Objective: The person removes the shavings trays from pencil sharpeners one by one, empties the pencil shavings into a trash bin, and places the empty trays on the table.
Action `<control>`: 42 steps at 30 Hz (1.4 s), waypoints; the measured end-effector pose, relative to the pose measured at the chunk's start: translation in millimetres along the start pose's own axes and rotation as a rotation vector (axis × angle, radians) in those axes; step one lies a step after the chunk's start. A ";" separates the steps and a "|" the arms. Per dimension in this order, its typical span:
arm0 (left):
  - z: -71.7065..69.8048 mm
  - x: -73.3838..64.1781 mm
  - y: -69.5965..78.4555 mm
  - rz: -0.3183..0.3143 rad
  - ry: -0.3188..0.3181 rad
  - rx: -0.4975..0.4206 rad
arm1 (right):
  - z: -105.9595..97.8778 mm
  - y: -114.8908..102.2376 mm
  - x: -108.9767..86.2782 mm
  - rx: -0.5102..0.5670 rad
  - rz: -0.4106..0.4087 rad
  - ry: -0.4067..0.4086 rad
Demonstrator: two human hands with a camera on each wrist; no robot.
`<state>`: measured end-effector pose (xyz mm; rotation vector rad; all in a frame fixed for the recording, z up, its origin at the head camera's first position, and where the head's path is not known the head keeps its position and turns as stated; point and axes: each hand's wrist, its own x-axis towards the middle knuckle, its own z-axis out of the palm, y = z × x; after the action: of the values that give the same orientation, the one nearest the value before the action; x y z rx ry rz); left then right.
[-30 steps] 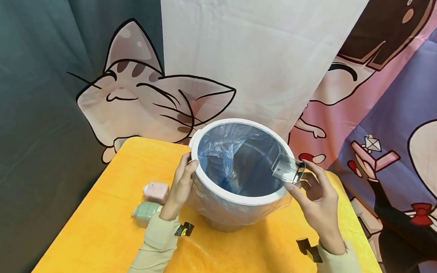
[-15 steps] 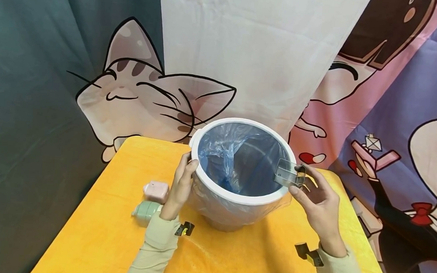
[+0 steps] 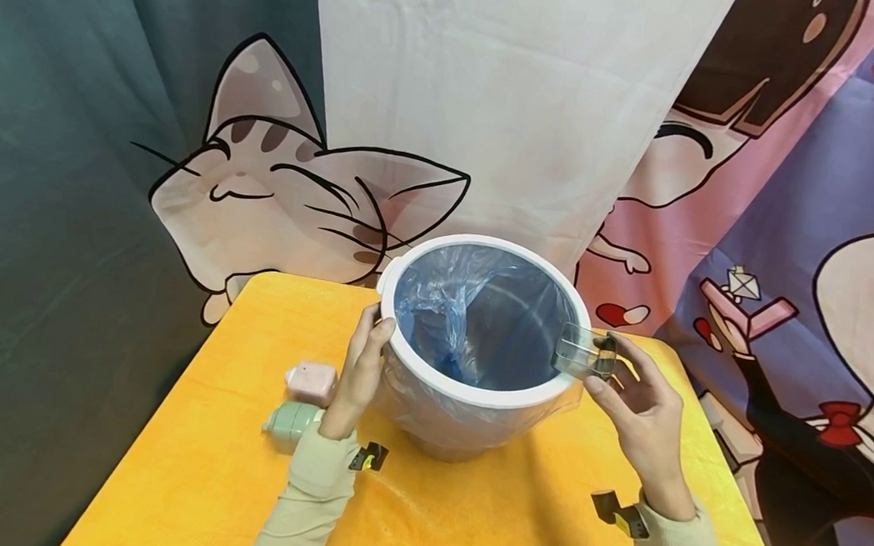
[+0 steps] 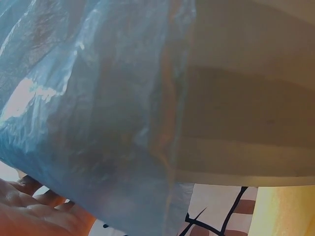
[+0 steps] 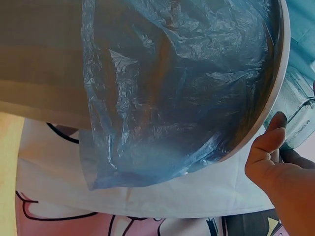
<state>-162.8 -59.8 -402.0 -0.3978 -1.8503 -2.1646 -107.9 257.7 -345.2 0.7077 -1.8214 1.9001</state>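
Observation:
A white-rimmed trash can (image 3: 474, 398) stands tilted on the table, lined with a blue translucent plastic bag (image 3: 455, 316) folded over its rim. My left hand (image 3: 359, 373) holds the can's left side, thumb at the rim and fingers behind; in the left wrist view the bag (image 4: 98, 108) partly hides those fingers. At the right rim, my right hand (image 3: 642, 411) pinches a small clear plastic piece (image 3: 576, 355) between thumb and fingers. Its flat part overlaps the can's mouth; in the right wrist view the clear piece (image 5: 290, 115) shows small lettering, too blurred to read.
Left of my left wrist, a pink bottle (image 3: 312, 382) and a green bottle (image 3: 291, 425) lie on the yellow cloth-covered table (image 3: 202, 434). Behind the table hang cartoon-printed curtains (image 3: 419, 80).
My right hand has shifted slightly right and down with the clear plastic piece, which now sits closer over the right rim. My left hand and the trash can stay put.

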 end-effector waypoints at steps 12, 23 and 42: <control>-0.3 0.1 0.0 0.002 0.006 0.001 | -3.8 -1.6 -6.0 0.005 -0.025 0.011; 0.1 0.3 0.3 0.008 0.002 0.001 | -13.9 -1.6 -13.8 0.069 -0.055 0.023; 0.2 -0.2 -0.5 0.007 0.010 -0.001 | -32.9 -0.1 -24.7 0.152 -0.099 -0.014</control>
<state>-162.8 -59.5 -402.5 -0.3924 -1.8400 -2.1584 -91.0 291.8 -360.9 0.8478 -1.6302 1.9878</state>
